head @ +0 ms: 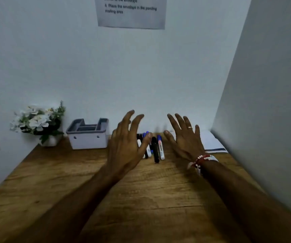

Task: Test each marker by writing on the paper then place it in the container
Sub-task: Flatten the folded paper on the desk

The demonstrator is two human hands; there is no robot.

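flowers (37, 121), container (88, 140), left hand (125, 148) hiding markers (156, 150)

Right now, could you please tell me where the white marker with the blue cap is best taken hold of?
Probably mid-barrel, from above and its right: the white marker with the blue cap lies flat at the right end of the row on the wooden desk, a black marker close on its left, bare desk on its right.

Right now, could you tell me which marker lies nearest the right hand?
The white marker with a blue cap and red label, at the row's right end; the black marker beside it lies farther from the right hand.
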